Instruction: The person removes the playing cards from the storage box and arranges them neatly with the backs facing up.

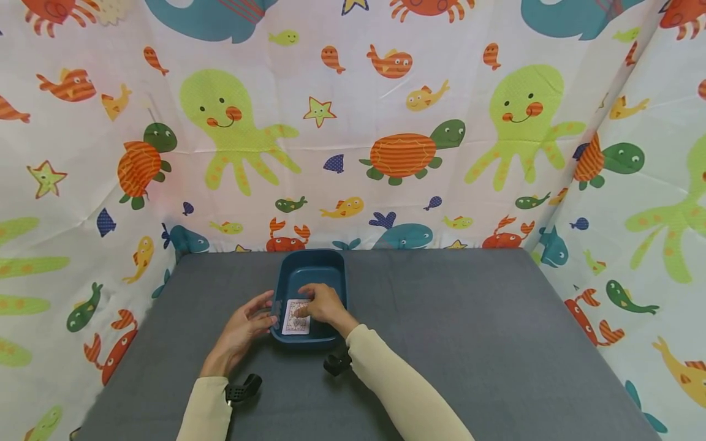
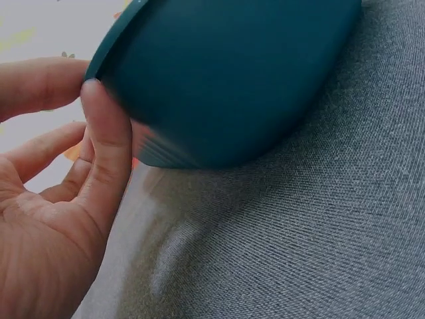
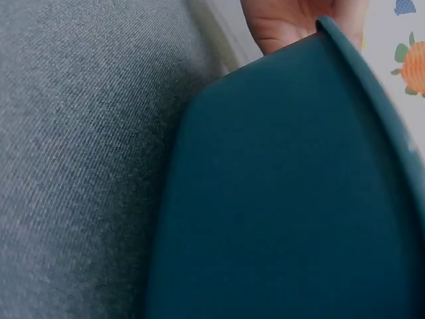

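A deep blue plastic tub [image 1: 312,260] stands on the grey cloth, and inside it near the left wall lies a playing card [image 1: 295,326] with a patterned back face up. My left hand [image 1: 241,334] holds the tub's left rim, its thumb and index finger pinching the edge in the left wrist view. Over the card reaches my right hand [image 1: 325,304], the thumb overlapping its face and the index finger stretched past its top edge. In the right wrist view the tub's outer wall [image 3: 285,186] fills most of the frame and hides the right hand.
Grey cloth [image 1: 469,331] covers the table around the tub. Behind and beside it hangs a white curtain [image 1: 353,220] printed with sea animals. A black wrist camera [image 1: 242,389] sits on the left wrist, another black camera [image 1: 337,362] below the right one.
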A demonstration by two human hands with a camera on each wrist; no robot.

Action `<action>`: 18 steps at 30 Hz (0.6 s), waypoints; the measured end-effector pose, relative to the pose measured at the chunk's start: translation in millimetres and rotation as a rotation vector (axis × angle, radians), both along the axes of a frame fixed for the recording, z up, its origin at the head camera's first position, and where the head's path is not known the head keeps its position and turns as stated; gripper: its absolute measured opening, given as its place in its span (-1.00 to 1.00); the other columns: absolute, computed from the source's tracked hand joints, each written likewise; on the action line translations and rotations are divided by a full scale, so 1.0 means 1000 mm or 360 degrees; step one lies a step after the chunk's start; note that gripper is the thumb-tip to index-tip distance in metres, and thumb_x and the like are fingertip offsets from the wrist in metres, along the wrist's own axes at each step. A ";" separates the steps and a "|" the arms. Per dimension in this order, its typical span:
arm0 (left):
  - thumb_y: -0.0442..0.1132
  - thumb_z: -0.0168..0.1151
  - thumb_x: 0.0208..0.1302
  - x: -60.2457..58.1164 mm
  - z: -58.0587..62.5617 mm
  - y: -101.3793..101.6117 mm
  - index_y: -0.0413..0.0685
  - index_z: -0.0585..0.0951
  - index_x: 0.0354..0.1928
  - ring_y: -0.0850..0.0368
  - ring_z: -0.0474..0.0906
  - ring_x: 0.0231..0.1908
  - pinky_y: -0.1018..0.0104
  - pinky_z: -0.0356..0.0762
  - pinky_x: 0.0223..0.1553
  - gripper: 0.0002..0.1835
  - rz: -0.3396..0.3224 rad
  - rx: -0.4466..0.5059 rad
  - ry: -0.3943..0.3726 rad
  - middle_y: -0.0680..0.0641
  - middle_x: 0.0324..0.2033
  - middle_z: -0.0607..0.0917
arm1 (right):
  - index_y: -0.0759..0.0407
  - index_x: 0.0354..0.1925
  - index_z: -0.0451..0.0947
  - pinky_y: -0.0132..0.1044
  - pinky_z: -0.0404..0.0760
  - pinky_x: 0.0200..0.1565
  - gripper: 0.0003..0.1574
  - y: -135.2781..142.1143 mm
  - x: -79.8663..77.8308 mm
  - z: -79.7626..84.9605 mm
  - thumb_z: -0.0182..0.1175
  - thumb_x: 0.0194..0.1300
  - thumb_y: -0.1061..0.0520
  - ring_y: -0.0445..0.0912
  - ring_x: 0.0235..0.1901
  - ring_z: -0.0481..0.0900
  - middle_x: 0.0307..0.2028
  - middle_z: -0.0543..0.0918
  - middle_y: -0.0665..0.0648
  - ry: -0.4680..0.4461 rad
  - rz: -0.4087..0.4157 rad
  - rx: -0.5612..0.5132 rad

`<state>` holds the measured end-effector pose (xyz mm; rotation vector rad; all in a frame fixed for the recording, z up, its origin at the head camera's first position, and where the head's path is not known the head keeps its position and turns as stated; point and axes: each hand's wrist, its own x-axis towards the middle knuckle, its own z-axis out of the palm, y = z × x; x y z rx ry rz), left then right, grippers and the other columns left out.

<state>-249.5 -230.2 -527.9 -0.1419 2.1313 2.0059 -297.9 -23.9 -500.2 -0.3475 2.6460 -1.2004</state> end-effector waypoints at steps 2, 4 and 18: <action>-0.39 0.25 0.27 0.000 0.000 0.000 0.09 0.27 0.46 0.05 0.50 0.06 0.33 0.55 -0.08 -0.27 0.0011 -0.0005 -0.0005 -0.18 0.31 0.30 | 0.09 0.09 0.63 -0.11 0.59 -0.06 -0.37 -0.002 -0.001 -0.001 0.52 0.00 0.09 -0.01 -0.15 0.56 -0.05 0.66 0.19 0.0002 0.0005 0.0042; -0.39 0.24 0.27 0.001 0.000 0.001 0.09 0.27 0.46 -0.03 0.45 0.13 0.32 0.54 -0.02 -0.27 0.0011 0.0000 -0.0004 -0.18 0.32 0.29 | 0.09 0.07 0.64 -0.14 0.57 -0.11 -0.37 -0.002 -0.002 -0.004 0.54 -0.03 0.11 -0.03 -0.20 0.53 -0.10 0.66 0.17 0.0005 0.0000 0.0069; -0.38 0.24 0.28 0.002 0.001 0.001 0.10 0.26 0.46 -0.03 0.42 0.15 0.33 0.53 0.01 -0.27 0.0023 0.0037 -0.0012 -0.16 0.34 0.29 | 0.07 -0.02 0.68 -0.08 0.48 0.07 -0.33 -0.005 -0.004 -0.010 0.61 -0.19 0.07 0.01 -0.05 0.50 -0.12 0.61 0.15 0.0121 -0.0118 0.0282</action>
